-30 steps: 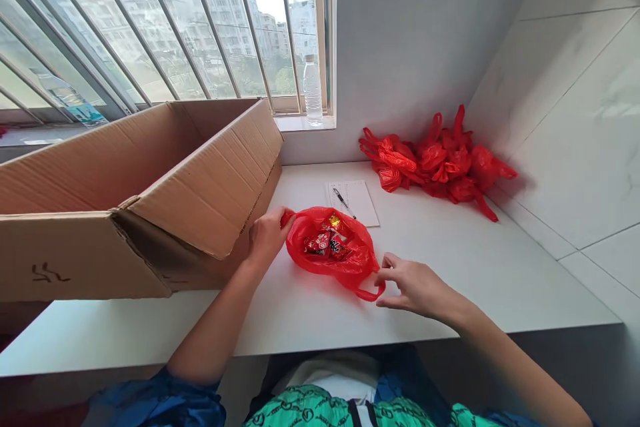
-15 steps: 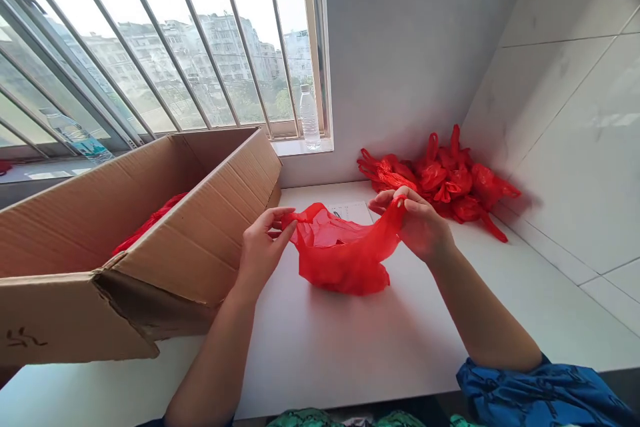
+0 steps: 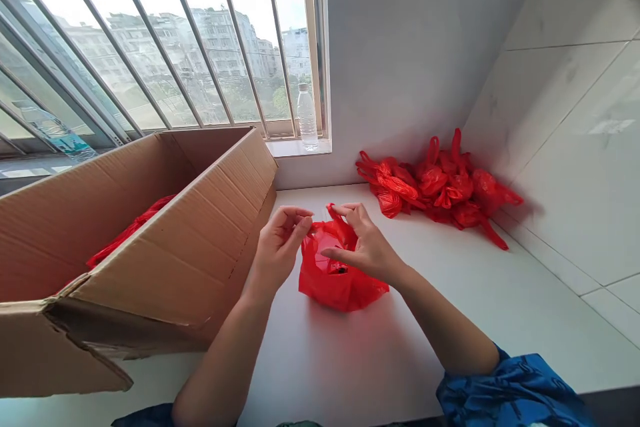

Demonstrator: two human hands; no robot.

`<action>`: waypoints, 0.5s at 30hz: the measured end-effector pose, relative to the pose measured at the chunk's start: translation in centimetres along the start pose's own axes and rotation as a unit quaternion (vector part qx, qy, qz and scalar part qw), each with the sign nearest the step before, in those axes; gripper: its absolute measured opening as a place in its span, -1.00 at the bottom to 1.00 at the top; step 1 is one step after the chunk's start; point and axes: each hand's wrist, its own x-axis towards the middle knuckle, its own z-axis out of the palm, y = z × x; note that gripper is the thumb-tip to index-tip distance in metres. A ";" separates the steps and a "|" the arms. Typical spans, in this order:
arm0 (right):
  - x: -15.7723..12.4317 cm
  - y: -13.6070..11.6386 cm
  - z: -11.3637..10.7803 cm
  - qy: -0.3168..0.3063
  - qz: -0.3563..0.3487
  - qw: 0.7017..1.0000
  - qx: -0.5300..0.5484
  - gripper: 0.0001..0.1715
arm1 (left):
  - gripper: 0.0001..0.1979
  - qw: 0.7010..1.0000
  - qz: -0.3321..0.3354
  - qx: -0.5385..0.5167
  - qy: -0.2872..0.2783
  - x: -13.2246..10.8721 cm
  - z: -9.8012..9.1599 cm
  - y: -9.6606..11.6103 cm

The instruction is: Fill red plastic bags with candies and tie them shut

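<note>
A red plastic bag (image 3: 330, 290) sits on the white surface in front of me, its mouth loosely gathered, with something small and dark showing inside. My left hand (image 3: 285, 240) pinches the bag's left handle between thumb and fingers. Over the bag's right side is my right hand (image 3: 367, 243), thumb and index finger spread wide apart. Its index fingertip touches or nearly touches the other handle loop, which stands up near the left hand.
A long open cardboard box (image 3: 200, 247) stands at the left with red material (image 3: 130, 230) inside. Several knotted red bags (image 3: 440, 180) are piled in the back right corner. A clear bottle (image 3: 307, 117) stands on the sill by the barred window; another bottle (image 3: 57, 137) is farther left.
My right hand has moved left, bringing the right handle toward the left one, and its thumb and finger have spread. The bag's mouth has narrowed. My left hand has shifted slightly right.
</note>
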 end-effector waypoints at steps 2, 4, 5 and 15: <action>0.3 0.4 0.7 0.007 -0.011 1.000 0.023 -0.42 | -0.80 0.998 -0.002 -0.046 -0.035 0.2 1.0 -0.6; 0.6 0.8 0.9 0.033 -0.010 0.997 0.075 -0.62 | -0.69 0.997 0.023 -0.051 -0.045 0.2 1.8 -1.6; 0.7 0.9 0.8 0.043 -0.002 0.993 0.109 -0.63 | -0.58 0.997 0.033 -0.044 -0.051 0.2 2.2 -2.1; 0.9 1.5 -2.0 0.032 0.066 0.973 0.220 -0.62 | -0.65 0.968 -0.127 -0.103 -0.192 -0.2 2.9 -4.5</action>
